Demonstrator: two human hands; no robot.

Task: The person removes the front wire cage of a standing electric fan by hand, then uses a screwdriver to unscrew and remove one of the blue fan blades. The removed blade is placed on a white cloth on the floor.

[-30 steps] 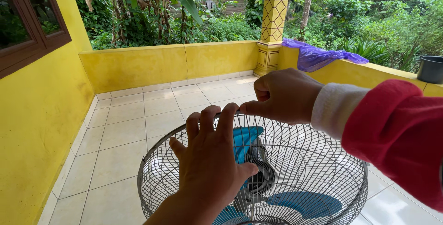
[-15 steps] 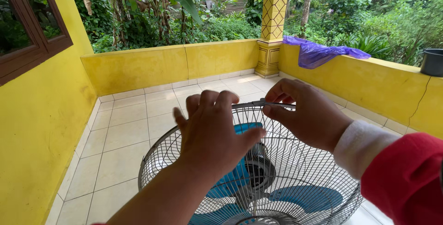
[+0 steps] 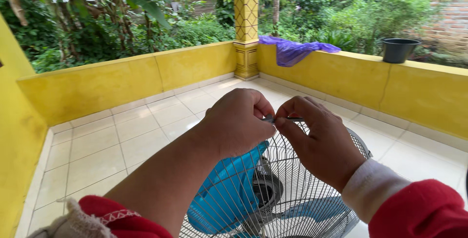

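2 hands meet over a white-tiled porch floor (image 3: 122, 135) ringed by a low yellow wall (image 3: 341, 77), left hand (image 3: 239, 123) and right hand (image 3: 321, 145) fingers pinched together on the top rim of the wire fan guard (image 3: 302, 189).

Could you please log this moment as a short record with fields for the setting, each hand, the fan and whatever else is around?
Setting: tiled porch with a yellow wall, garden beyond
Left hand: pinching the top of the fan guard
Right hand: pinching the same spot on the rim
Fan: blue blades behind the wire guard
Ledge: purple bag and black pot
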